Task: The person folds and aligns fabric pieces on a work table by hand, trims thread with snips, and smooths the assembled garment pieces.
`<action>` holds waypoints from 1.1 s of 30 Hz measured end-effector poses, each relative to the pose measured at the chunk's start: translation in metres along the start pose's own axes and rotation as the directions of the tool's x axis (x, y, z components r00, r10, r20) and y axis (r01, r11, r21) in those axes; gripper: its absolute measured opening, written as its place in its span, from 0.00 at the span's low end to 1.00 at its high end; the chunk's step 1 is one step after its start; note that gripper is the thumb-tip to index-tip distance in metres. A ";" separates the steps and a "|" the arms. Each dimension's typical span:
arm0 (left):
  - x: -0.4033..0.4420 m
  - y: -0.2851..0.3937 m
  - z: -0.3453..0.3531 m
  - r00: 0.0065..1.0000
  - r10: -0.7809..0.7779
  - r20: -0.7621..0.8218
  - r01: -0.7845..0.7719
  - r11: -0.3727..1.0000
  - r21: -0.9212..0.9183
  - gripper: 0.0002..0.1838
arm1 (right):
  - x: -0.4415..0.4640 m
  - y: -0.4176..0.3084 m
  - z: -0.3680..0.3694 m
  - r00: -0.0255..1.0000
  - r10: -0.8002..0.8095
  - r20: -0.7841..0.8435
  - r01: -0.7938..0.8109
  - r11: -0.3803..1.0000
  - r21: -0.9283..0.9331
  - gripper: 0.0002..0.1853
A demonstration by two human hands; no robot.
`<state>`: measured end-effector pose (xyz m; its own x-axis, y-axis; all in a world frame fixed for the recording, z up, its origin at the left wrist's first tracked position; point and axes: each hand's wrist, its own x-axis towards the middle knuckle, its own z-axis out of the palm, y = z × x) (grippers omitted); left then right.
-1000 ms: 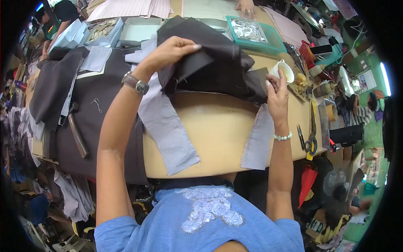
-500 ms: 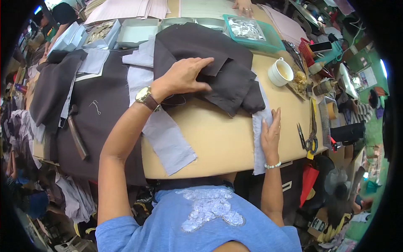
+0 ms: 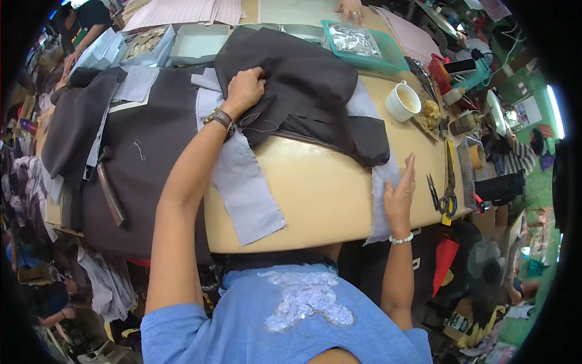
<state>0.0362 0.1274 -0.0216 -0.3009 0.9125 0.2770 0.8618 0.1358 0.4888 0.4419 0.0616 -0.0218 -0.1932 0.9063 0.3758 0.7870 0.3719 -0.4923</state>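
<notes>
A bunched dark brown cloth garment piece (image 3: 297,79) lies over the far middle of the table, with light grey lining strips showing at both sides. My left hand (image 3: 245,92), wearing a watch, is closed on the left part of the dark cloth. Its fingertips are partly hidden. Loose thread trails near that wrist. A grey lining strip (image 3: 248,200) hangs toward me from under the cloth. My right hand (image 3: 398,200), with a bead bracelet, is open with fingers stretched, beside the right-hand lining strip (image 3: 380,194); I cannot tell whether it touches.
A hammer (image 3: 110,188) rests on dark fabric at left. At right are a cup (image 3: 402,102), scissors (image 3: 448,188) and small thread snips (image 3: 433,191). Behind the cloth stand boxes and a teal tray (image 3: 391,54). Another person's hand (image 3: 350,11) is at the far edge.
My left hand has gone from spread fingers above the dark cloth to closed on it, and the cloth's folded flap now lies differently. My right hand has shifted slightly right.
</notes>
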 end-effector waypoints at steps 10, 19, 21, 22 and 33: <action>-0.126 0.057 -0.099 0.862 0.378 -0.339 -0.382 0.922 0.058 0.23 | 0.056 -0.119 0.055 0.889 -0.457 0.011 0.455 0.888 0.071 0.38; -0.275 0.062 -0.043 0.985 0.115 0.132 -0.126 0.989 0.078 0.31 | 0.116 -0.096 0.144 0.882 -0.424 0.205 0.408 0.906 0.117 0.45; -0.282 0.064 -0.040 0.976 0.130 0.175 -0.144 0.987 0.066 0.30 | 0.140 -0.084 0.148 0.857 -0.483 0.180 0.463 0.875 0.141 0.46; -0.281 0.067 -0.037 0.974 0.139 0.181 -0.154 0.985 0.073 0.29 | 0.152 -0.079 0.150 0.846 -0.507 0.166 0.493 0.862 0.121 0.46; -0.248 0.100 -0.034 0.945 0.270 0.183 -0.281 0.959 0.036 0.25 | 0.158 -0.101 0.122 0.856 -0.516 -0.017 0.515 0.851 0.103 0.45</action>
<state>0.1827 -0.0985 -0.0134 0.0228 0.9698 0.2427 0.9256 -0.1122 0.3614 0.2609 0.1915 -0.0083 -0.5618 0.5807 0.5892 0.5096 0.8040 -0.3064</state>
